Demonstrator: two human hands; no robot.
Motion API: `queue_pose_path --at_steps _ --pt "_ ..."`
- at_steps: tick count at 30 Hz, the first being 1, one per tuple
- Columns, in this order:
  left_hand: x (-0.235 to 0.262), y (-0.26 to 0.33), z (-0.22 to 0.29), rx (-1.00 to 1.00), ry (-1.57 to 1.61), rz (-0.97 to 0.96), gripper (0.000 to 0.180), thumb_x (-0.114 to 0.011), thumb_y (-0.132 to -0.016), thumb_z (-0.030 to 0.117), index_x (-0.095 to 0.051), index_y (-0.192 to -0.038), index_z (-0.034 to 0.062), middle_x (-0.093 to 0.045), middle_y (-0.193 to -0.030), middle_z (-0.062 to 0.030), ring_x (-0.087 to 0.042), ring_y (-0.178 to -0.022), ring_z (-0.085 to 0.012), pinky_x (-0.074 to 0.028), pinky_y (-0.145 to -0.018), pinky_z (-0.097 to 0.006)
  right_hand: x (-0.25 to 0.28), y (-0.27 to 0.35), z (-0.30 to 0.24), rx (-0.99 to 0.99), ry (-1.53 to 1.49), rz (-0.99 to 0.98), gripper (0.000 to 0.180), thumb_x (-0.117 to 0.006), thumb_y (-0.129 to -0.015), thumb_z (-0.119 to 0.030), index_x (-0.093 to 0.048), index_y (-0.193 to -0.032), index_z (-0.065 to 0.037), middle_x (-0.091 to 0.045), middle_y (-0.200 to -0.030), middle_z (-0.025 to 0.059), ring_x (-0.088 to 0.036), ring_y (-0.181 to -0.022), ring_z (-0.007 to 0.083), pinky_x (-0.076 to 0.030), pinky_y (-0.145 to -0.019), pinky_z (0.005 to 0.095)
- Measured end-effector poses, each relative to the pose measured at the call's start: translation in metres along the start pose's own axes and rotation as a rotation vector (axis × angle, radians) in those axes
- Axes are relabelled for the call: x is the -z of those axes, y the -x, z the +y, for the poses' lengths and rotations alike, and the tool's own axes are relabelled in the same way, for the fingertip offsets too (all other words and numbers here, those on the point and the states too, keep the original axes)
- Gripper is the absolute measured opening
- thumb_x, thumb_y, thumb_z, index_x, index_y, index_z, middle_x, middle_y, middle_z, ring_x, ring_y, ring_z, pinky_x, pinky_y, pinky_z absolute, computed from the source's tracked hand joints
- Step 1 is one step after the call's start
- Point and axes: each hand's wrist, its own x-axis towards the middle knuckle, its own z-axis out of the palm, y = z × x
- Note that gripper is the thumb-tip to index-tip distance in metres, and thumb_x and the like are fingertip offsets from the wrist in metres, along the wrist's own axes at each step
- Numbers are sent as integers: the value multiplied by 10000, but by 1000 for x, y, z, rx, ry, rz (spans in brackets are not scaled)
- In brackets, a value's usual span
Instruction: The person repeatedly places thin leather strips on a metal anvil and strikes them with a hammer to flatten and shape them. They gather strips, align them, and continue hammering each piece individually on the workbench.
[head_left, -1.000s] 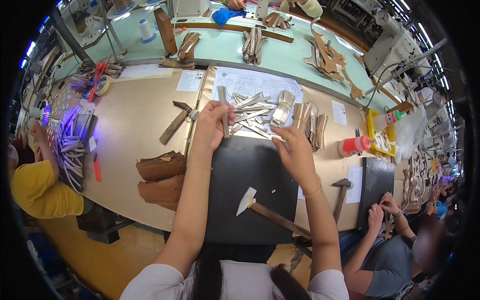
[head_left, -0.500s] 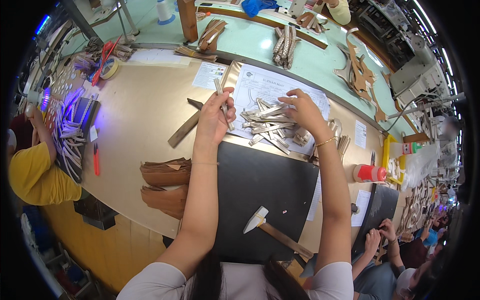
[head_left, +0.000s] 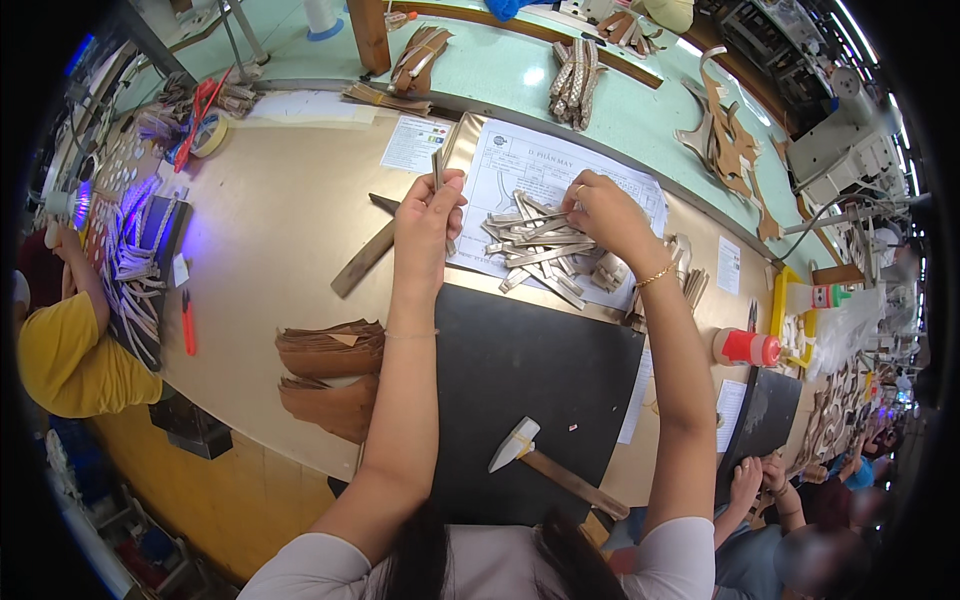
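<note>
Raised above the far edge of the black mat, my left hand is closed around a narrow silvery leather strip, whose end sticks up past the fingers. My right hand pinches the end of another silvery strip at the top of a loose pile of strips. The pile lies on a printed paper sheet with line drawings. Left of the pile, partly behind my left forearm, rests a flat brown bar.
A hammer lies on the mat. Brown leather pieces are stacked left of my left forearm. A red-and-white bottle and a yellow tray stand to the right. Co-workers sit at both sides, one in a yellow top.
My right hand has come down onto the pile, and its spread fingers have closed on a strip. My left hand keeps its strip, now turned more upright.
</note>
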Motion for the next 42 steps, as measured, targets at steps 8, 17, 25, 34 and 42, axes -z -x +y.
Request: queue_pose_path --at_steps 8,17,25,34,42 --pt "-6 0 -7 -87 -178 -30 261 -747 -948 200 -677 -1130 26 -604 -835 20 -472 -644 -21 -378 -568 -186 27 1 -22 63 -76 104 83 -715 -833 -88 -751 -903 -64 -686 -894 104 -665 -942 323 -538 -843 425" --pt "-18 9 -18 -2 -430 -320 244 -704 -996 266 -697 -1073 35 -570 -737 39 -509 -678 -52 -410 -622 -220 53 -19 -49 219 -566 44 204 -733 -880 -124 -720 -1060 -28 -761 -928 126 -731 -840 266 -564 -801 370" --pt "-7 6 -2 32 -103 -61 322 -705 -1007 308 -670 -1082 -3 -441 -657 57 -428 -555 -52 -322 -509 -203 21 -17 -3 -50 -36 -195 409 -809 -781 -103 -729 -1182 -92 -709 -1121 144 -669 -1074 324 -531 -953 405" --pt "-7 5 2 68 -97 9 238 -725 -984 235 -680 -1054 12 -425 -657 62 -393 -538 -48 -304 -493 -206 19 -16 10 -64 -69 -296 565 -841 -742 -135 -686 -1285 -120 -635 -1271 134 -628 -1160 330 -518 -996 403" --pt "-6 4 -1 63 -98 9 208 -736 -970 221 -667 -1025 33 -481 -650 75 -384 -502 -14 -285 -456 -197 50 3 23 -142 14 -295 795 -896 -717 -235 -580 -1447 -220 -516 -1495 81 -464 -1397 314 -454 -1145 448"
